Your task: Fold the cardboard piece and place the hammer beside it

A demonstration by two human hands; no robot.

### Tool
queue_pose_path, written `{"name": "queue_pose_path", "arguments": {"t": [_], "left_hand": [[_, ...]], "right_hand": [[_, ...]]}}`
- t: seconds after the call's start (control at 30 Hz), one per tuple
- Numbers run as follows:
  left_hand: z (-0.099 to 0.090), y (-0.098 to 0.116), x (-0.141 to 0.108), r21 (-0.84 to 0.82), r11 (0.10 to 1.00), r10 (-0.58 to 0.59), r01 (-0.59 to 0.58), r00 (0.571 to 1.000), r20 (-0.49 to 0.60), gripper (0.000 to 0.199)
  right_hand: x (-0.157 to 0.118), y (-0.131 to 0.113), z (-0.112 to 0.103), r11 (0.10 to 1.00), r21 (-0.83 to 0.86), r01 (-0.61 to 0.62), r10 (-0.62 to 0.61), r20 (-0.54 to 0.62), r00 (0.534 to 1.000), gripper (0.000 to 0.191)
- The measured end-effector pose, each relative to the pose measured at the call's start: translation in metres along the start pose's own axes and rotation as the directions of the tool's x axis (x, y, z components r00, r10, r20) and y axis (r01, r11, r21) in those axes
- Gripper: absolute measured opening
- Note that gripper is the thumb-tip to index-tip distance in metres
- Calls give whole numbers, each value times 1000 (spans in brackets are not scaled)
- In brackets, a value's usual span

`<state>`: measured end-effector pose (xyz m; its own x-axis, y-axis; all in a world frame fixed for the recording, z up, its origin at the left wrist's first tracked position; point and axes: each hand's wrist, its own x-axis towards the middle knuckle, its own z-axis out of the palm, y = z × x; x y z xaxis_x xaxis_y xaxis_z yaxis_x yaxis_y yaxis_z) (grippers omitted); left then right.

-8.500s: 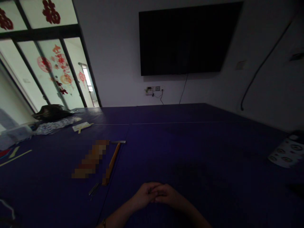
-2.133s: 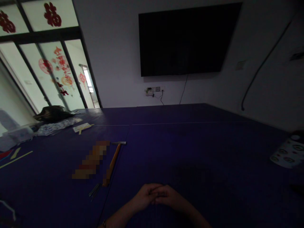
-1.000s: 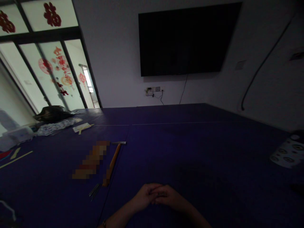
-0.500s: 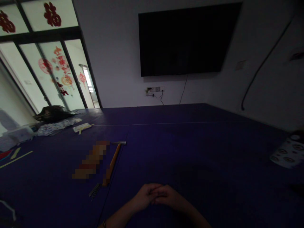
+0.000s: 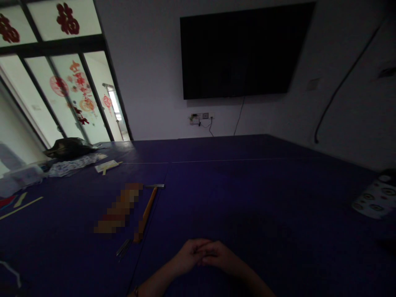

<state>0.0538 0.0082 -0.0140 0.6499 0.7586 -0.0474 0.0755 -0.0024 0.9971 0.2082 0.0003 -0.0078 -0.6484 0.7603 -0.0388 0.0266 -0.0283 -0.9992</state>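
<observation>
My left hand (image 5: pixel 187 256) and my right hand (image 5: pixel 220 256) are clasped together over the near middle of the blue-purple table surface (image 5: pixel 247 181). Their fingers are closed and laid over one another, and no object shows between them. A hammer (image 5: pixel 148 210) with an orange-brown handle lies left of my hands, its metal head at the far end. By the handle's near end rests a small bunch of thin nails or rods (image 5: pixel 123 248). Beside the hammer is a long item (image 5: pixel 119 208), blurred into blocks of orange, red and tan.
At the far left are a black bag (image 5: pixel 69 148), patterned sheets (image 5: pixel 72 165), a white packet (image 5: pixel 107 166) and pale strips (image 5: pixel 21 199). A patterned cylinder (image 5: pixel 374 197) stands at the right edge. A dark screen (image 5: pixel 244 53) hangs on the wall.
</observation>
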Motion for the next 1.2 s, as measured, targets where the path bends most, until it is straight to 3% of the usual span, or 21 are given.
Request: {"name": "queue_pose_path", "arguments": {"t": [0.23, 0.53, 0.9, 1.2], "left_hand": [[-1, 3, -1, -136, 990, 55, -49, 998, 42, 42], [1, -5, -1, -248, 961, 111, -120, 993, -51, 51], [0, -4, 0, -267, 962, 45, -60, 997, -60, 49], [-3, -7, 0, -281, 959, 10, -26, 998, -61, 52]], "right_hand": [[-1, 2, 3, 999, -43, 11, -17, -137, 990, 25], [-8, -12, -10, 997, -60, 54, -59, -87, 995, 25], [-4, 5, -21, 999, -47, -22, 20, -57, 998, 29], [-2, 4, -24, 999, 18, -40, 42, -73, 996, 27]]}}
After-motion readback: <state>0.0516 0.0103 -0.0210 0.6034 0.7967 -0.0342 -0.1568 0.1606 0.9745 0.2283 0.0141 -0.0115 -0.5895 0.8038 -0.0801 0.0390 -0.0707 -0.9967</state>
